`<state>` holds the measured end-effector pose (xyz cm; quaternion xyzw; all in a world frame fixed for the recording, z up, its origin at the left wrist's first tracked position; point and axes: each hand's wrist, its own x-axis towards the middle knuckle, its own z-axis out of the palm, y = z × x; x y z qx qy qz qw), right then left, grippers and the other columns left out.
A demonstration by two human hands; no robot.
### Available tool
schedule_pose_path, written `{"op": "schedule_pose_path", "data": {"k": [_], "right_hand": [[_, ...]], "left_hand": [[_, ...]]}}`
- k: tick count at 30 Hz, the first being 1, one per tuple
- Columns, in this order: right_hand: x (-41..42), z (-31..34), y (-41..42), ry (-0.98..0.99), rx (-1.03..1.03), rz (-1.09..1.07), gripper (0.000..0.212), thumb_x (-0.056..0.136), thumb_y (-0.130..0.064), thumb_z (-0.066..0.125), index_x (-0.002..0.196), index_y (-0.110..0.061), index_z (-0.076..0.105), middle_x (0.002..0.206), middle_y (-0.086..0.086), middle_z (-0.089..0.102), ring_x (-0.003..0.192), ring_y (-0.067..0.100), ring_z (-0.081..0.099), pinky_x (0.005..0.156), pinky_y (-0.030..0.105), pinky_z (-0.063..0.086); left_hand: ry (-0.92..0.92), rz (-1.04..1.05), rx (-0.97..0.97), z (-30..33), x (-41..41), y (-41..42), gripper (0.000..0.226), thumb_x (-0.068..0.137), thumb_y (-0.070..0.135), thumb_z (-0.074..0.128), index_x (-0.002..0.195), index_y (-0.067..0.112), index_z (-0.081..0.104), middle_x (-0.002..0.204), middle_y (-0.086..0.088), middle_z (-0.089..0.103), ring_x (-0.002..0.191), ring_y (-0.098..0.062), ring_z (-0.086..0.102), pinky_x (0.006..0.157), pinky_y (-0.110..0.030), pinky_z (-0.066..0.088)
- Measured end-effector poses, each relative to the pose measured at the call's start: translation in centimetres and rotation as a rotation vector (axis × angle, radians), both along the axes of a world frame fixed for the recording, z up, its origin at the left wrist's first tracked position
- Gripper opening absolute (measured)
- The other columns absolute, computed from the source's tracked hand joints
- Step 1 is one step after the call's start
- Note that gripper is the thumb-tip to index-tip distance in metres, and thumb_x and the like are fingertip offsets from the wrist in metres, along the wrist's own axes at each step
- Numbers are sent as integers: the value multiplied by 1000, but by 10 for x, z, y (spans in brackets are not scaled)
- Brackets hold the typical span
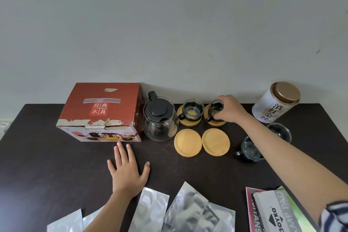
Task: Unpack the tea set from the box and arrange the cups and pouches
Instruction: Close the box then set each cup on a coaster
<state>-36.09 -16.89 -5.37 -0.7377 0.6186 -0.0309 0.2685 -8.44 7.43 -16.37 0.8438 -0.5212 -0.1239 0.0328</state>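
Note:
A red tea-set box (99,107) stands at the back left of the dark table (56,165), with a glass teapot (160,118) beside it. Four round wooden coasters lie to the right. One glass cup (193,109) sits on the back-left coaster (190,122). My right hand (230,109) grips a second glass cup (215,110) on the back-right coaster (214,123). The two front coasters (188,142) (216,141) are bare. A third cup (250,149) and a fourth (279,132) stand further right. My left hand (128,169) lies flat and open on the table. Silver pouches (184,207) lie along the front edge.
A white tea canister with a gold lid (276,102) leans at the back right. A stamp-pad package (271,211) lies at the front right. A grey wall runs right behind the table.

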Motion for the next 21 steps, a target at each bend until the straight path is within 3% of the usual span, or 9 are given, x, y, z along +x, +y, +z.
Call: {"op": "schedule_pose_path", "data": {"k": [4,9,13,17,21], "right_hand": [[1,-1,-4,-30,4,3,79,70,-12,78,141,-10,42,137,13,41,125,29,44,95,33,41],[-13,4,5,-66,14,5,91,72,-20,82,147,-10,31,149,12,34,136,28,35,107,36,34],[-41,16,30,-91,4,6,87,68,-25,85,142,-12,40,146,10,41,133,25,39,103,33,35],[-74,16,62,169,210,56,114,64,-42,85,152,-15,18,155,7,23,141,26,26,111,41,33],[-90,7,83,494,220,189,126,62,-43,86,153,-15,3,159,8,15,147,29,9,117,42,22]], "left_hand": [[2,1,-2,0,0,0,97,78,69,15,151,5,10,159,-16,-4,146,-29,-9,111,-60,10],[8,1,-18,-1,1,0,97,78,69,18,150,4,13,159,-17,-1,146,-30,-7,110,-62,12],[-5,-2,1,-2,1,0,98,77,69,15,151,5,10,159,-16,-3,146,-29,-9,111,-61,10],[-2,0,-4,-3,2,0,98,77,70,15,151,5,11,159,-16,-3,146,-30,-9,111,-61,10],[-13,-2,10,-4,3,0,99,76,71,12,151,6,8,159,-15,-6,146,-28,-12,112,-60,9]]}}
